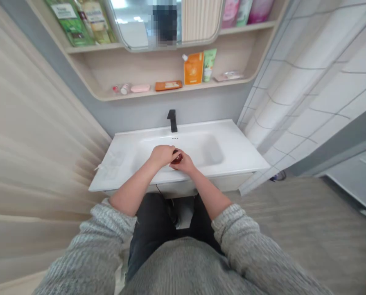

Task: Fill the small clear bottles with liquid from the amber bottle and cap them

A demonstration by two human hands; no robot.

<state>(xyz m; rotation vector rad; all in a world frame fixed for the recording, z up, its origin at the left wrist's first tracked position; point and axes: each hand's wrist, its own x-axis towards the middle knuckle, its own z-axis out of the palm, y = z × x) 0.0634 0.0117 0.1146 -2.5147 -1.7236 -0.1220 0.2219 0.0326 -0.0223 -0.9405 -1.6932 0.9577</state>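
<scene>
A small, glossy, dark reddish-brown round object (177,158) sits between my two hands above the front part of the white sink basin (215,149). Its kind cannot be made out, since fingers cover much of it. My left hand (163,155) reaches over its upper left side with fingers closed on it. From the right, my right hand (185,162) wraps its fingers around the lower side. Behind the hands, a black faucet (172,121) rises from the back rim of the sink.
A clear plastic item (111,164) lies on the left counter. Above, a shelf (152,92) carries a pink bar (140,88), an orange packet (168,85), an orange pouch (193,69) and a green tube (209,65). A curtain (32,143) hangs at left; a tiled wall (308,90) stands right.
</scene>
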